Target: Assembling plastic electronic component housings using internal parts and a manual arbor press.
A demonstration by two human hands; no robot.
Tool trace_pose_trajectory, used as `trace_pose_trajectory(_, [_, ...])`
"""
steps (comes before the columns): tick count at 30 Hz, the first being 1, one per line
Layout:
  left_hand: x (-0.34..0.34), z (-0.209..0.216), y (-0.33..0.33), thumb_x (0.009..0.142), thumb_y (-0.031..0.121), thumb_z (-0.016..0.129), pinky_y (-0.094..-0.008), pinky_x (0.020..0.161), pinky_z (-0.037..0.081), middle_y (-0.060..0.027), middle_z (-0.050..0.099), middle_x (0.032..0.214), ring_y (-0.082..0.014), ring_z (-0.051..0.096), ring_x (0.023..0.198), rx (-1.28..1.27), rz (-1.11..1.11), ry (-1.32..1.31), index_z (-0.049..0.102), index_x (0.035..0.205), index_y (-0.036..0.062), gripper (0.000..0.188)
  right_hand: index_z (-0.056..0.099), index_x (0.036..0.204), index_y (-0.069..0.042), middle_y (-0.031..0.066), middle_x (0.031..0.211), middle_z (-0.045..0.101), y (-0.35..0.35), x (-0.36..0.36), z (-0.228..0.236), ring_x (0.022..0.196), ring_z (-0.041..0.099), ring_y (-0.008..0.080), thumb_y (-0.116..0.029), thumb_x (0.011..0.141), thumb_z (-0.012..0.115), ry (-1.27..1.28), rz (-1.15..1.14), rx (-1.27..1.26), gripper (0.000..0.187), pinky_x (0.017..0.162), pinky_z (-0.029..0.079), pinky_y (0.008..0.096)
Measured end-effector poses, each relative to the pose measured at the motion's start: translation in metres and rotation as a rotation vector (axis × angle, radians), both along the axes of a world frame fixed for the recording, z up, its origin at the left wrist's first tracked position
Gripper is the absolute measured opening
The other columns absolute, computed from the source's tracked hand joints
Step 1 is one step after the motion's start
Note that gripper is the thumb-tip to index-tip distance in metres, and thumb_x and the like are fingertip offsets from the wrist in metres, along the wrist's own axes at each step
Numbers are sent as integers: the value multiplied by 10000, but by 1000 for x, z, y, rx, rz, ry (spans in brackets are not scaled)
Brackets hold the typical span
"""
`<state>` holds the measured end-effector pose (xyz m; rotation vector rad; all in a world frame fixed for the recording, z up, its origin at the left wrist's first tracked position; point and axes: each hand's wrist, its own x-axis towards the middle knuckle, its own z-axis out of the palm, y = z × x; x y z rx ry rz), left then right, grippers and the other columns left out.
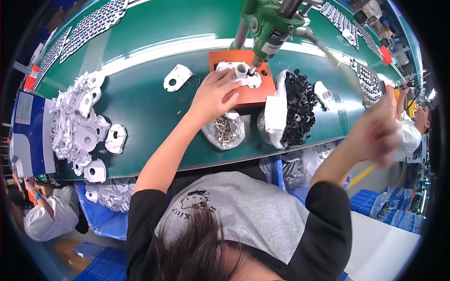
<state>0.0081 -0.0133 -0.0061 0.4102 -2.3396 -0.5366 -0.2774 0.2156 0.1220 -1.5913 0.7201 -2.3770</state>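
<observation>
My left hand (216,93) lies over the near left side of a white plastic housing (255,81), its fingers pressed on the part and holding it down. The housing sits on an orange fixture block (267,96) and has a short round tube standing up. Right above it is the tip of a green press (262,35), close to the tube; whether the tip touches the part cannot be told. Out to the right, my right hand (375,133) is raised beyond the table edge and smeared by motion. A blurred press lever (335,58) slants toward it, with no visible contact.
White housings (82,122) are heaped at the left; a single one (178,78) lies nearer the block. Before the block are a bag of screws (226,131) and a bag of black plastic parts (300,107). Another white part (323,93) lies right. Co-workers sit at both sides.
</observation>
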Motion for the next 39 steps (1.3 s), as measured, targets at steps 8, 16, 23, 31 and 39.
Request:
trace_pose_trajectory(8, [4, -1, 1, 776, 239, 612, -425, 1016, 328, -137, 525, 1235, -329, 443, 1171, 55, 136, -62, 553, 1147, 65, 414, 411, 531, -67, 121, 707, 570, -5, 84, -23, 818, 556, 294, -367, 803, 477, 614, -418, 85, 409, 822, 330, 483])
trace_pose_trajectory(16, [-9, 16, 5, 772, 257, 613, -409, 981, 363, -173, 546, 1174, -332, 467, 1130, 59, 141, -180, 469, 1207, 15, 518, 499, 1198, -21, 96, 1125, 530, -229, 21, 106, 1003, 476, 185, -267, 881, 523, 166, -461, -108, 402, 872, 368, 315])
trace_pose_trajectory(23, [-25, 17, -21, 751, 291, 635, -423, 951, 320, -157, 516, 1106, -326, 450, 1105, 24, 176, -145, 449, 1047, 38, 432, 545, 1153, -106, 52, 1087, 588, -235, -6, 45, 913, 529, 164, -419, 865, 556, -341, 207, 750, 425, 810, 416, 303])
trace_pose_trajectory(31, [-34, 19, -37, 803, 304, 616, -417, 1008, 300, -165, 527, 1111, -328, 426, 1173, -66, 30, -166, 456, 1129, 34, 453, 601, 1107, -34, 42, 1037, 632, -93, -77, -40, 957, 574, 147, -225, 883, 497, 290, -571, 1011, 312, 803, 441, 276])
trace_pose_trajectory(39, [-37, 2, -26, 909, 265, 473, -438, 1071, 262, -219, 439, 1310, -341, 364, 1273, -168, 128, -326, 359, 1288, -23, 489, 581, 1086, -105, 10, 969, 584, -254, -27, 73, 852, 522, 115, -361, 857, 563, 133, -214, 594, 344, 762, 423, 264])
